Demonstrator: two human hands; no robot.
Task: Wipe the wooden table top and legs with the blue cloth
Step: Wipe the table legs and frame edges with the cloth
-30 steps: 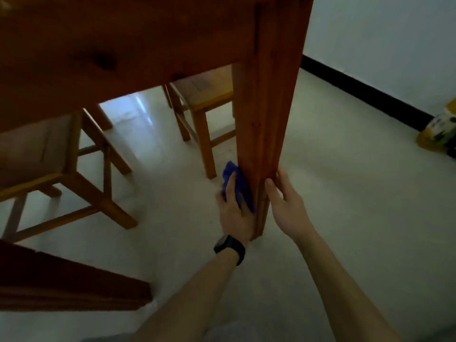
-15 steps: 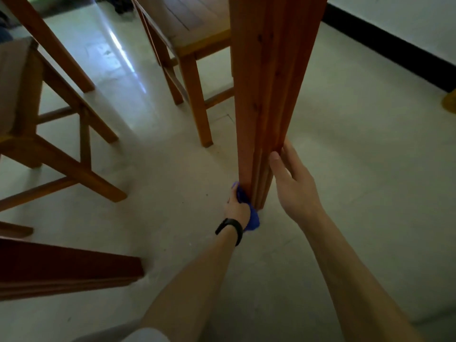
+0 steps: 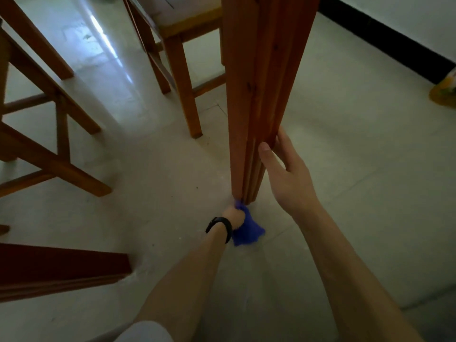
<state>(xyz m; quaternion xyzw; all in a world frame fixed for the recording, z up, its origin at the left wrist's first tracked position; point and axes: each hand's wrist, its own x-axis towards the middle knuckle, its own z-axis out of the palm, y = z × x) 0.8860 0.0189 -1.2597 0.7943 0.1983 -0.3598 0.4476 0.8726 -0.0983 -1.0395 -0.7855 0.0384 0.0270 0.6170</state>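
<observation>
Blue cloth point(image 3: 246, 230) bunched in left hand point(image 3: 234, 214) fingers at table leg point(image 3: 256, 99) foot; right hand point(image 3: 286, 176) fingers grip leg.

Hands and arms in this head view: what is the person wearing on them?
Both forearms are bare. The left hand has a black band on its wrist; the right hand wears nothing visible. A pale sleeve edge shows at the bottom.

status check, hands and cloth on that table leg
Left hand grips blue cloth at foot of table leg. Right hand holds leg above. Chair behind, clear of both hands.
</observation>
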